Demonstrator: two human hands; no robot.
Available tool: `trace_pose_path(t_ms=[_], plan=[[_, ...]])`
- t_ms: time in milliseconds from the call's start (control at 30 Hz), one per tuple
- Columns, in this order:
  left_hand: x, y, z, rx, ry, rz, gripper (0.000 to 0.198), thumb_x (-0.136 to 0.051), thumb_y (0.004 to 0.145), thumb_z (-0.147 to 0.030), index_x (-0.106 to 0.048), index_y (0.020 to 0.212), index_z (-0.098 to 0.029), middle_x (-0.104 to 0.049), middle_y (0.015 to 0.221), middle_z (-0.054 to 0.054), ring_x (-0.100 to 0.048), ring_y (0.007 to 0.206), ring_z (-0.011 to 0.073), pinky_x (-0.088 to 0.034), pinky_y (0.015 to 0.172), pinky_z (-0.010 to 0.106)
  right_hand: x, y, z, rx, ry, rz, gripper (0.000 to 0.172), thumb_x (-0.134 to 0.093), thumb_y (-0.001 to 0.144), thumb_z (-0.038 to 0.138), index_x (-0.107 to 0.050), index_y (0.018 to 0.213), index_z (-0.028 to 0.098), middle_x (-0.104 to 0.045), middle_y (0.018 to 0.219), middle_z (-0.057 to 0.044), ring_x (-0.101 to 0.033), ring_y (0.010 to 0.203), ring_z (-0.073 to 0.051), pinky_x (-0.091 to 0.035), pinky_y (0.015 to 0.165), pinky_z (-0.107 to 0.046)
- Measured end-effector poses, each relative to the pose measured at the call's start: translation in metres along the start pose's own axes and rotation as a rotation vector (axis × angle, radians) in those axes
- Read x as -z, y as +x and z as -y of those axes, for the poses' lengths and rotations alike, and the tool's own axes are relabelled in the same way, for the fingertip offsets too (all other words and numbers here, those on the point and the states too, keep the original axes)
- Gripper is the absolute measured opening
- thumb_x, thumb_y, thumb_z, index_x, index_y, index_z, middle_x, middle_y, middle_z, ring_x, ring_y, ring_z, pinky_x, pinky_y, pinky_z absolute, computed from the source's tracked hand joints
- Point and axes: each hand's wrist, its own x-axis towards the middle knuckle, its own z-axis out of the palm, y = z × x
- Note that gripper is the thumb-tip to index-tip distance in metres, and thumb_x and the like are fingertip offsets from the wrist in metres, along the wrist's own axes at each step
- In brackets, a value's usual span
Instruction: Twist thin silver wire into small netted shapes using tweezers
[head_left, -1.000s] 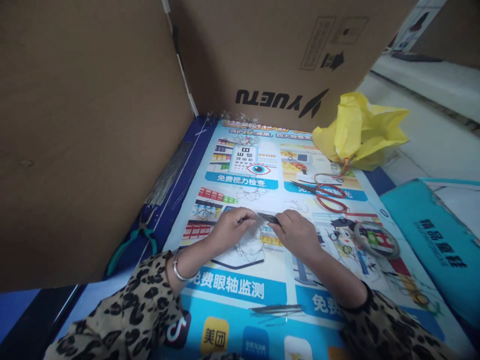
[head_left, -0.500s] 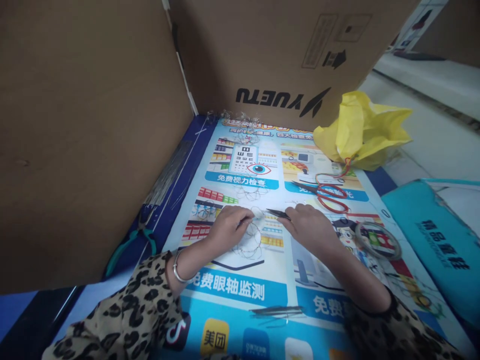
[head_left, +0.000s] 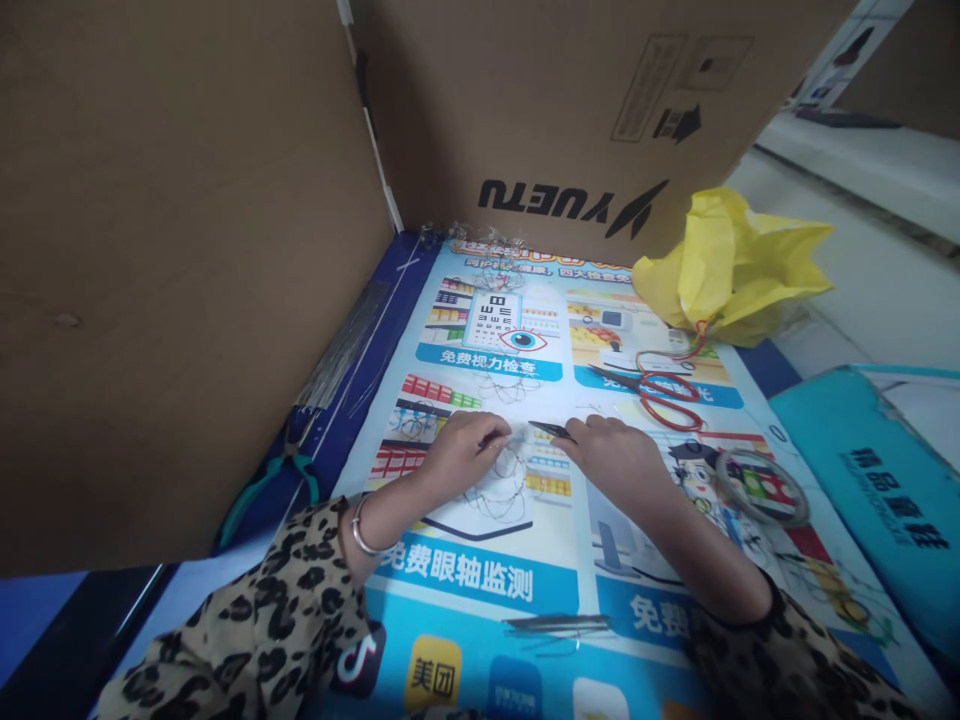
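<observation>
The left hand (head_left: 459,455) pinches the looped wire piece (head_left: 504,488) at mid-poster (head_left: 480,585), fingertips closed on it. Just right, the right hand (head_left: 619,462) grips a dark pointed tool (head_left: 551,430). Such fine wire likely calls for a firm pinch and small tool moves.

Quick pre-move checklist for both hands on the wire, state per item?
1. Right hand has a closed grip on the tweezers: ok.
2. Left hand pinches the top of the wire loops: ok.
3. Tweezers tip touching the wire: cannot tell, the wire is too fine.
4. Wire loops lie flat on the poster: ok.
5. Scissors lie apart from both hands: ok.
6. Second tweezers lie on the poster near the forearms: ok.
</observation>
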Motion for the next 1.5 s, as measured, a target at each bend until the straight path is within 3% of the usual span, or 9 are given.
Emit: trace_pose_path(t_ms=[133,267,633,933,1100,1500], plan=[[-0.001,0.000,0.000,0.045,-0.049,-0.032,0.017,-0.058,0.078,-0.015,-0.058,0.094,-0.017,-0.066,0.077,0.002,-0.060,0.075,0.0164,-0.044,0.071,0.028,0.001,0.004,-0.005,-0.060,0.200,0.129,0.036,-0.034,0.090,0.049,-0.057,0.085,0.021,-0.065,0.080,-0.004,-0.060,0.071,-0.018,-0.028,0.051,-0.025],[-0.004,0.000,0.001,0.010,-0.071,-0.056,0.030,-0.058,0.079,-0.015,-0.054,0.108,-0.019,-0.067,0.075,0.000,-0.061,0.072,0.0153,-0.045,0.070,0.027,0.006,0.005,-0.003,-0.016,0.443,0.237,0.039,-0.030,0.090,0.051,-0.056,0.085,0.023,-0.066,0.080,-0.002,-0.061,0.074,-0.016,-0.033,0.056,-0.024],[-0.005,-0.002,0.005,-0.162,0.011,-0.082,0.009,-0.057,0.082,-0.016,-0.065,0.085,-0.019,-0.069,0.080,0.002,-0.061,0.078,0.0161,-0.043,0.073,0.029,0.013,0.001,0.013,0.025,0.469,0.294,0.036,-0.036,0.089,0.050,-0.058,0.081,0.023,-0.067,0.080,-0.002,-0.061,0.075,-0.017,-0.032,0.057,-0.024],[-0.002,-0.003,0.003,-0.086,0.135,-0.171,0.008,-0.055,0.082,-0.018,-0.063,0.080,-0.018,-0.067,0.077,0.003,-0.059,0.076,0.0176,-0.043,0.073,0.031,0.000,-0.006,0.007,0.034,0.309,0.022,0.036,-0.035,0.090,0.048,-0.058,0.084,0.020,-0.062,0.080,-0.004,-0.058,0.077,-0.017,-0.033,0.058,-0.025],[-0.002,-0.003,0.003,-0.062,0.145,-0.168,0.007,-0.056,0.080,-0.015,-0.062,0.079,-0.018,-0.067,0.077,0.002,-0.059,0.075,0.0173,-0.043,0.072,0.030,-0.001,-0.009,0.009,0.132,0.249,-0.161,0.036,-0.038,0.089,0.047,-0.059,0.081,0.019,-0.060,0.077,-0.005,-0.055,0.078,-0.017,-0.033,0.063,-0.026],[-0.003,-0.002,0.000,-0.068,0.132,-0.090,0.013,-0.055,0.077,-0.009,-0.064,0.079,-0.018,-0.067,0.075,0.001,-0.060,0.073,0.0165,-0.044,0.070,0.029,-0.009,-0.005,0.021,0.140,0.122,-0.264,0.032,-0.043,0.088,0.044,-0.058,0.077,0.019,-0.057,0.073,-0.005,-0.048,0.073,-0.018,-0.029,0.065,-0.029]])
